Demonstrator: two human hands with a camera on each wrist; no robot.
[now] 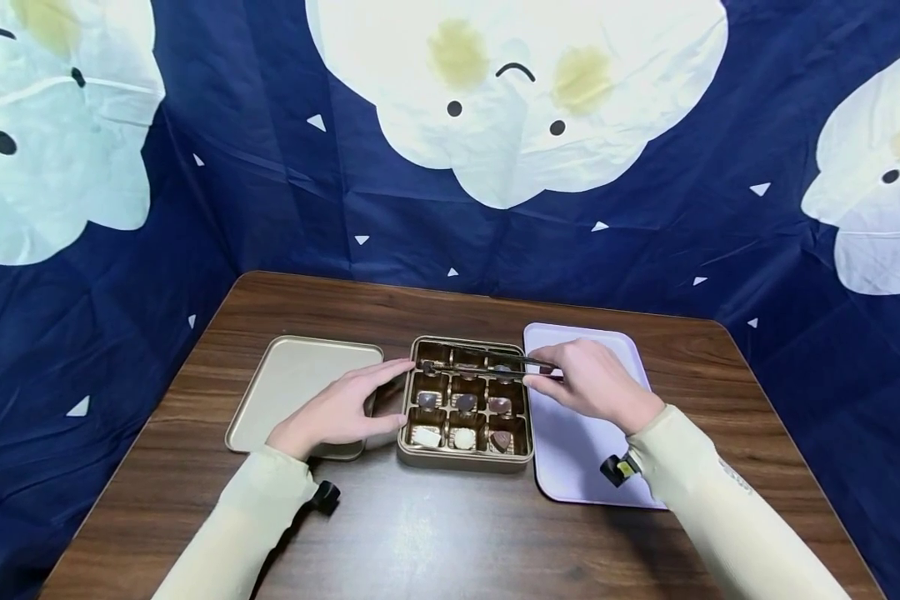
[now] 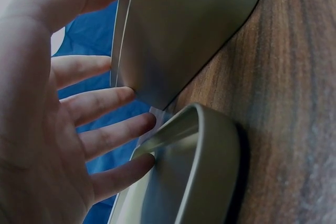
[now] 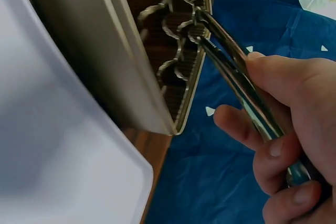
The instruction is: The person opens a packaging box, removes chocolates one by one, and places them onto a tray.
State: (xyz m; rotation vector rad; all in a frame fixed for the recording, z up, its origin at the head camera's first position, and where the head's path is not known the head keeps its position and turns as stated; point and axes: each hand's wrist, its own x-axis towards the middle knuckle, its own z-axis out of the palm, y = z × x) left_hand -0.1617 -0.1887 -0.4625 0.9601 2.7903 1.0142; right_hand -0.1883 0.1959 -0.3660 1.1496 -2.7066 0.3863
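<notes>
A gold tin (image 1: 465, 462) with a divided gold insert holds chocolates in its compartments. The front row has two white chocolates (image 1: 463, 438) and a brown one (image 1: 501, 441); darker ones (image 1: 466, 402) lie in the middle row. With fingers spread, my left hand (image 1: 342, 408) rests its thumb and fingertips against the tin's left side. My right hand (image 1: 596, 379) grips slim metal tongs (image 3: 247, 98), which reach leftward over the back row. Their tips are at the back-left compartment, near a small dark piece (image 1: 427, 367). The tongs partly cover the back-row contents.
A shallow gold lid (image 1: 292, 375) lies left of the tin, partly under my left hand. To the right, a pale lilac tray (image 1: 577, 462) extends below my right forearm. A blue curtain (image 1: 420, 225) with white clouds hangs behind the wooden table (image 1: 420, 542).
</notes>
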